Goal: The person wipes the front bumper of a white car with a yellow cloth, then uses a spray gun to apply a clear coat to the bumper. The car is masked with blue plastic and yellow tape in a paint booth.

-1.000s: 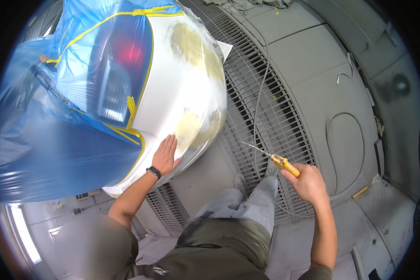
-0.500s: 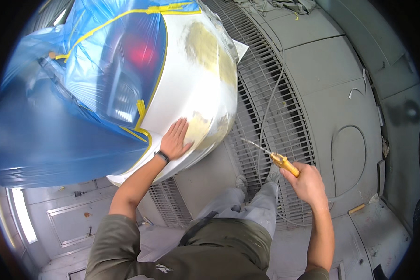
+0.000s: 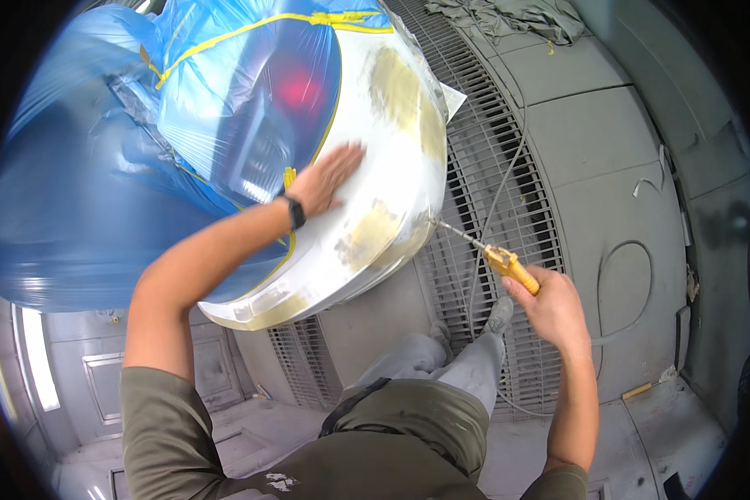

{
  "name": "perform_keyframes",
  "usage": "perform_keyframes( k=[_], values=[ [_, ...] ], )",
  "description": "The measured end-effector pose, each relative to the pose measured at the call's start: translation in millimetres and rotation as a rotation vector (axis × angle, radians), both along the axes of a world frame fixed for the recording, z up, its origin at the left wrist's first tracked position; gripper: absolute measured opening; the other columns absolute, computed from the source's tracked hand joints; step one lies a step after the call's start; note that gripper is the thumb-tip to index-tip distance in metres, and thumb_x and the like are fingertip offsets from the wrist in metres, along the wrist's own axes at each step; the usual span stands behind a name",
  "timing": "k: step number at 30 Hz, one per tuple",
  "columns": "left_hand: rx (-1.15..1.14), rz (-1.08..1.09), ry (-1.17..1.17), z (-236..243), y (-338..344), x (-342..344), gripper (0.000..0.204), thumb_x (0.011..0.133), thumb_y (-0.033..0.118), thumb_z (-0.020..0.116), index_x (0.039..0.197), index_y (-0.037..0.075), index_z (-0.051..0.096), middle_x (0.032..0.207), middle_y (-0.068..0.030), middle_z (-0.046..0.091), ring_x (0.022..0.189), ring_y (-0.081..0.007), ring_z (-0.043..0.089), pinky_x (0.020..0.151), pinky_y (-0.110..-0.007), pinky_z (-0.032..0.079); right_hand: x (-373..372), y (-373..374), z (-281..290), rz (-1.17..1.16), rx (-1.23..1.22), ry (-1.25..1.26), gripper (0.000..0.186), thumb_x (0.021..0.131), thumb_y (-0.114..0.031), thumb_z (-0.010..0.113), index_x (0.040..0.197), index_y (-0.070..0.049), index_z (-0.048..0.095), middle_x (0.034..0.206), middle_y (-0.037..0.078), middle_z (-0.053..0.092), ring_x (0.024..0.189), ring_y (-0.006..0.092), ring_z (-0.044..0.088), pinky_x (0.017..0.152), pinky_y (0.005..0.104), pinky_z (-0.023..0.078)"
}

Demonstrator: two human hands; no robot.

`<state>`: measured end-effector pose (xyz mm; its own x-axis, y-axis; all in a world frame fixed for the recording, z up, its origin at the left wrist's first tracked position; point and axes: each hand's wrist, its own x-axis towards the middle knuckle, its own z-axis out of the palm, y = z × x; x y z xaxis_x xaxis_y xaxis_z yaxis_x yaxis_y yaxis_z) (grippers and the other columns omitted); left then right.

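My left hand [image 3: 329, 179], with a dark watch [image 3: 295, 213] on its wrist, lies flat on the white car bumper [image 3: 383, 183]; its fingers are stretched out and slightly blurred. Yellowish filler patches [image 3: 371, 233] show on the white surface. Beside my hand, the car's lamp [image 3: 267, 154] is covered with blue masking film [image 3: 83, 221] edged in yellow tape [image 3: 337, 108]. My right hand [image 3: 550, 300] is closed round the yellow handle of an air blow gun [image 3: 508, 265]. Its thin metal nozzle points up and left, the tip near the bumper's right edge.
A metal floor grating [image 3: 521, 229] runs right of the car, with a thin grey hose [image 3: 498, 196] across it. Crumpled grey cloth [image 3: 508, 18] lies at the far end. A yellow-handled scraper or brush [image 3: 637, 390] lies by the right wall. My feet stand at the grating.
My left hand has slid up and away along the bumper, past the lower filler patch. The view has shifted, with the car now further right. The blow gun's tip is nearer the bumper.
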<state>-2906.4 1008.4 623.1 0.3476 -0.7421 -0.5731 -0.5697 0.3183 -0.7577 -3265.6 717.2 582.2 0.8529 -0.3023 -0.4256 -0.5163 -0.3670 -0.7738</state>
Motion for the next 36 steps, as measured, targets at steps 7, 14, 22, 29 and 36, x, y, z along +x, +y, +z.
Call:
perform_keyframes(
  k=[7, 14, 22, 29, 36],
  values=[
    [0.065, 0.045, 0.028, -22.7, -17.4, 3.9, 0.102, 0.103, 0.074, 0.037, 0.17, 0.0, 0.017, 0.18, -0.012, 0.013, 0.167, -0.0247, 0.01, 0.136, -0.043, 0.002, -27.0, 21.0, 0.1, -0.04, -0.011, 0.064, 0.043, 0.096, -0.051, 0.075, 0.107, -0.009, 0.081, 0.076, 0.019, 0.072, 0.077, 0.0399, 0.072, 0.071, 0.0505, 0.055],
    [-0.182, 0.235, -0.04, -80.2, -111.2, 44.8, 0.09, 0.109, 0.064, 0.029, 0.165, -0.005, 0.03, 0.175, -0.0192, 0.028, 0.164, -0.0324, 0.02, 0.134, -0.048, 0.011, -52.3, 47.9, 19.8, -0.234, -0.055, 0.102, 0.042, 0.097, -0.05, 0.074, 0.1, -0.008, 0.079, 0.073, 0.018, 0.07, 0.073, 0.0381, 0.07, 0.069, 0.0473, 0.054],
    [-0.574, 0.01, 0.985, -163.4, 35.2, -30.9, 0.075, 0.105, 0.047, 0.047, 0.162, 0.0, 0.039, 0.173, -0.0162, 0.031, 0.163, -0.0348, 0.022, 0.135, -0.048, 0.014, -79.9, 185.2, 5.1, -0.275, -0.143, 0.234, 0.041, 0.097, -0.051, 0.074, 0.101, -0.01, 0.08, 0.076, 0.018, 0.072, 0.074, 0.0386, 0.071, 0.07, 0.0495, 0.055],
    [-0.481, 0.0, 1.08, -148.5, 260.9, -62.3, 0.086, 0.099, 0.043, 0.063, 0.169, 0.008, 0.027, 0.175, -0.0159, 0.026, 0.162, -0.031, 0.025, 0.134, -0.047, 0.021, -72.8, 333.0, 11.2, -0.183, -0.188, 0.32, 0.047, 0.095, -0.055, 0.075, 0.107, -0.01, 0.081, 0.079, 0.021, 0.073, 0.08, 0.0413, 0.073, 0.077, 0.05, 0.057],
    [-0.911, 0.214, 1.007, -159.0, 299.1, -68.4, 0.09, 0.101, 0.049, 0.06, 0.165, -0.005, 0.028, 0.173, -0.0229, 0.027, 0.163, -0.0363, 0.022, 0.134, -0.047, 0.018, -82.6, 358.7, 45.0, -0.441, -0.219, 0.276, 0.036, 0.098, -0.035, 0.077, 0.102, 0.001, 0.077, 0.068, 0.015, 0.065, 0.063, 0.0196, 0.063, 0.065, 0.0405, 0.051]
  ],
)
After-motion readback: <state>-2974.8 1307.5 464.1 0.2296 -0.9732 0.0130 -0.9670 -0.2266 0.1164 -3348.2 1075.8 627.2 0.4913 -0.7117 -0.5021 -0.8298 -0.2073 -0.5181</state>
